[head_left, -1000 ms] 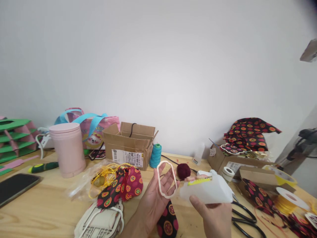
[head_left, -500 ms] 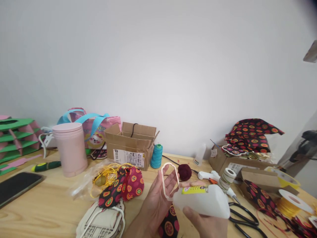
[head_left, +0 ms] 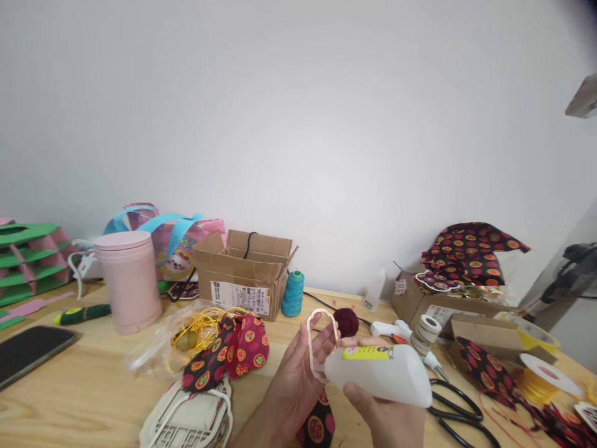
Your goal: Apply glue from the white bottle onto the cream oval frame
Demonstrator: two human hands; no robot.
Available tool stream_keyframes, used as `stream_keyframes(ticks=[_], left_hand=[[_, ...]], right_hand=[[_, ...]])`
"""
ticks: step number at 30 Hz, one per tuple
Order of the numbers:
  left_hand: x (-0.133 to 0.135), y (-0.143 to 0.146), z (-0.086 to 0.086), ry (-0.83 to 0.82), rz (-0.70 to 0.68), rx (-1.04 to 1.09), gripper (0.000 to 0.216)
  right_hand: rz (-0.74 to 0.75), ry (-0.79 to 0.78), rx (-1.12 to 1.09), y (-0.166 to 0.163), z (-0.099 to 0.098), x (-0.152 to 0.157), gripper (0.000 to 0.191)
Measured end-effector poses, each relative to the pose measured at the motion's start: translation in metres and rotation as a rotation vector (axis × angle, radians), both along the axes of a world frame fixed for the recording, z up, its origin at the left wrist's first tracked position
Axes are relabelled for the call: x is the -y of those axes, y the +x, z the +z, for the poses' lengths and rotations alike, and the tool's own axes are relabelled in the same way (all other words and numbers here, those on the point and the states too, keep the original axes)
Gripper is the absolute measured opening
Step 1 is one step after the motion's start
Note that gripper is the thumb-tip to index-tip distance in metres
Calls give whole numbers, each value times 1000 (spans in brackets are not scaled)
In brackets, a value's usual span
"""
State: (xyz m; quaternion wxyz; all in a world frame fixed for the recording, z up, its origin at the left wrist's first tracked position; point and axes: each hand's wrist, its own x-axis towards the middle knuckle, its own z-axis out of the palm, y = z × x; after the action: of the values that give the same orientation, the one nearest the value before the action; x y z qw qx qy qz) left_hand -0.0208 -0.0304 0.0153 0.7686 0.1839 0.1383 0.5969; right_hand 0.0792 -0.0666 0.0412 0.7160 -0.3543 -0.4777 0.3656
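Observation:
My left hand [head_left: 298,373] holds up a thin, pale frame [head_left: 310,345] with a scalloped top, its fingers spread behind the opening. In my right hand [head_left: 380,414] lies a translucent white squeeze bottle [head_left: 405,376] with a yellow label, thumb below and fingers over the top. The bottle is tilted onto its side, its narrow end towards the frame's lower right edge. Whether the tip touches the frame cannot be made out. Beneath my hands is a strip of dark patterned fabric [head_left: 318,420]. More pale cut-out frames [head_left: 186,414] are stacked at the left.
Patterned pouches [head_left: 249,345] and yellow cord [head_left: 200,326] lie left of my hands. Behind stand a cardboard box [head_left: 245,274], a teal thread spool [head_left: 293,295] and a dark red yarn ball [head_left: 346,323]. Black-handled scissors [head_left: 459,404] and a glue gun [head_left: 389,330] are at the right.
The view has shifted slightly, so the table's things sit a little further left. The frame has turned a little; both hands keep their hold and the bottle stays beside the frame's lower edge.

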Motion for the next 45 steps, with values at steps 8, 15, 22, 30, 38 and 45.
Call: stream_keyframes(ticks=[8,15,22,30,38,45], left_hand=[[1,2,2,2,-33,26,30],[1,3,0,41,-65,40,27],[4,4,2,10,-69,8,31],[5,1,9,-27,-40,-25,38],[6,6,2,38,-148,54,29],[9,8,0,32,-210,21,29]], right_hand=[[-63,-9,-26,0,0,-1,37],[-35,-41,-52,3,-3,-3,42],[13,42,-90,2,2,-2,37],[118,90,17,2,8,2,34],[-99,-65,-37,6,0,-1,40],[-116,-17,-54,12,1,-8,39]])
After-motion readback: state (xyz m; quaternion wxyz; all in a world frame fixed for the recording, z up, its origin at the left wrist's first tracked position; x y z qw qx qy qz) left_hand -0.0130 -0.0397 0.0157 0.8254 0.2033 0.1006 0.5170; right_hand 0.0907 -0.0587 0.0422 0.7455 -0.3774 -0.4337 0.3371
